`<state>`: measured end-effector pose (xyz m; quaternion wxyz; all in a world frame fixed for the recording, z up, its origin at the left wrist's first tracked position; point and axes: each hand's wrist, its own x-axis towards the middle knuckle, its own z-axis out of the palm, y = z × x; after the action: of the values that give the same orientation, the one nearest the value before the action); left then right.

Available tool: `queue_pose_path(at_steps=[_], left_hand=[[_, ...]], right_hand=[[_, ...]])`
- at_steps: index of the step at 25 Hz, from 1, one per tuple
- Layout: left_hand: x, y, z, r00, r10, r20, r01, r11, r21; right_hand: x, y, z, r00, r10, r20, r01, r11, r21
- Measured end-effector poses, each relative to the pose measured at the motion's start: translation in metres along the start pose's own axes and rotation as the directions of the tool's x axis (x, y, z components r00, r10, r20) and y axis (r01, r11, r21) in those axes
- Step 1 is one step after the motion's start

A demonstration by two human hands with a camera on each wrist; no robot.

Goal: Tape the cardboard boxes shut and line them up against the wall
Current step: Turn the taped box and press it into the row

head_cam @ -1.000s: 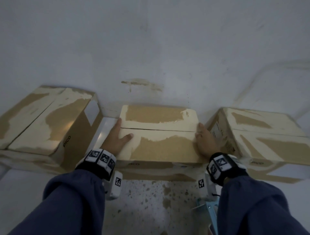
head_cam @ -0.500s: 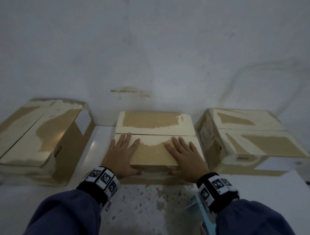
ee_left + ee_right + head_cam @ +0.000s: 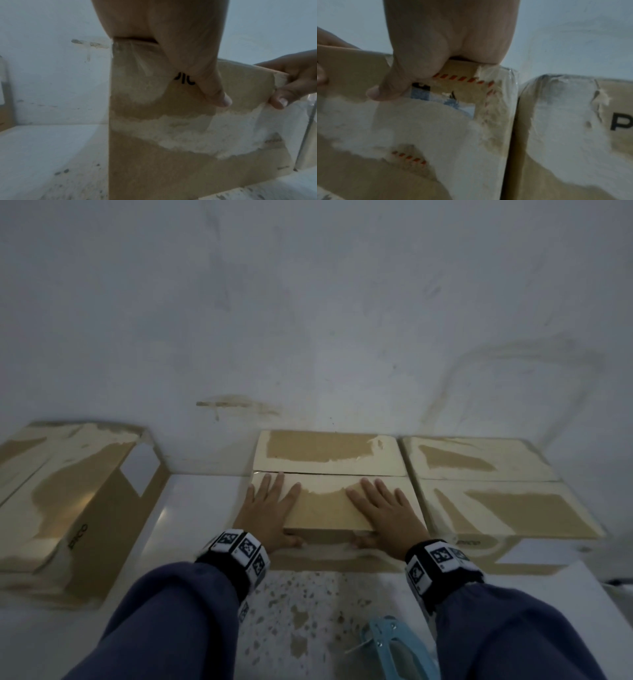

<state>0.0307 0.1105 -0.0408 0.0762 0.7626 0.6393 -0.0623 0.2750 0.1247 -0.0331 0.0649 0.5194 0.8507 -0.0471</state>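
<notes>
Three worn brown cardboard boxes stand along the white wall (image 3: pixel 308 320). My left hand (image 3: pixel 270 508) and right hand (image 3: pixel 383 508) lie flat on top of the middle box (image 3: pixel 329 453), fingers straight and pointing at the wall. Both thumbs hang down over its front face; the left thumb (image 3: pixel 214 94) and right thumb (image 3: pixel 393 88) show in the wrist views. The middle box (image 3: pixel 419 128) sits side by side with the right box (image 3: pixel 573 135), only a thin dark slit between them. The left box (image 3: pixel 68 508) stands apart, angled away from the wall.
A light blue tape dispenser (image 3: pixel 394 648) lies on the speckled floor (image 3: pixel 301 611) near my right forearm. A wide strip of white floor (image 3: pixel 191 508) separates the left box from the middle one.
My hands have moved from the sides of the middle box onto its top. The box has slid right, closing the gap to the right box and widening the gap to the left box.
</notes>
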Motion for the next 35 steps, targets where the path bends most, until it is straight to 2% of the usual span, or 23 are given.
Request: queue_pose_path(at_steps=[6,10,15,19,21,23,25,27,29,31,34,35], left_hand=[[-0.009,0.011,-0.006,0.995,-0.093,0.023,0.094,0.993,-0.074],[-0.029,-0.010,-0.015,0.996,-0.083,0.023,0.086,0.989,-0.122],[-0.080,-0.103,-0.028,0.973,-0.228,-0.027,0.220,0.960,-0.173],[-0.133,-0.194,-0.033,0.942,-0.332,-0.038,0.329,0.942,-0.062],[-0.154,-0.236,-0.028,0.907,-0.421,-0.013,0.421,0.907,-0.022],[-0.172,-0.271,-0.017,0.844,-0.536,0.007,0.536,0.843,-0.040],[-0.185,-0.292,-0.003,0.814,-0.577,0.068,0.581,0.810,-0.081],[-0.194,-0.300,0.008,0.844,-0.529,0.090,0.534,0.844,-0.051],[-0.199,-0.303,0.014,0.873,-0.486,0.045,0.485,0.874,0.024],[-0.203,-0.301,0.018,0.883,-0.470,-0.017,0.470,0.879,0.080],[-0.208,-0.289,0.015,0.909,-0.397,-0.125,0.411,0.905,0.111],[-0.211,-0.283,0.012,0.920,-0.375,-0.114,0.387,0.915,0.117]], right_hand=[[-0.004,-0.017,-0.008,0.999,0.041,-0.010,-0.040,0.998,0.052],[0.000,-0.075,-0.021,0.991,-0.117,-0.069,0.120,0.992,0.041],[0.040,-0.177,-0.033,0.933,-0.357,-0.047,0.358,0.933,0.033],[0.079,-0.268,-0.037,0.878,-0.479,-0.022,0.479,0.878,0.002],[0.094,-0.312,-0.041,0.848,-0.529,-0.029,0.530,0.848,0.013],[0.105,-0.356,-0.041,0.823,-0.565,-0.055,0.567,0.823,0.037],[0.108,-0.389,-0.033,0.821,-0.570,-0.043,0.572,0.817,0.072],[0.109,-0.408,-0.021,0.830,-0.556,-0.040,0.557,0.824,0.104],[0.107,-0.412,-0.013,0.851,-0.522,-0.065,0.525,0.836,0.163],[0.104,-0.408,-0.009,0.860,-0.501,-0.097,0.510,0.845,0.160],[0.093,-0.389,0.000,0.838,-0.508,-0.199,0.538,0.828,0.155],[0.086,-0.378,0.004,0.832,-0.513,-0.213,0.549,0.817,0.177]])
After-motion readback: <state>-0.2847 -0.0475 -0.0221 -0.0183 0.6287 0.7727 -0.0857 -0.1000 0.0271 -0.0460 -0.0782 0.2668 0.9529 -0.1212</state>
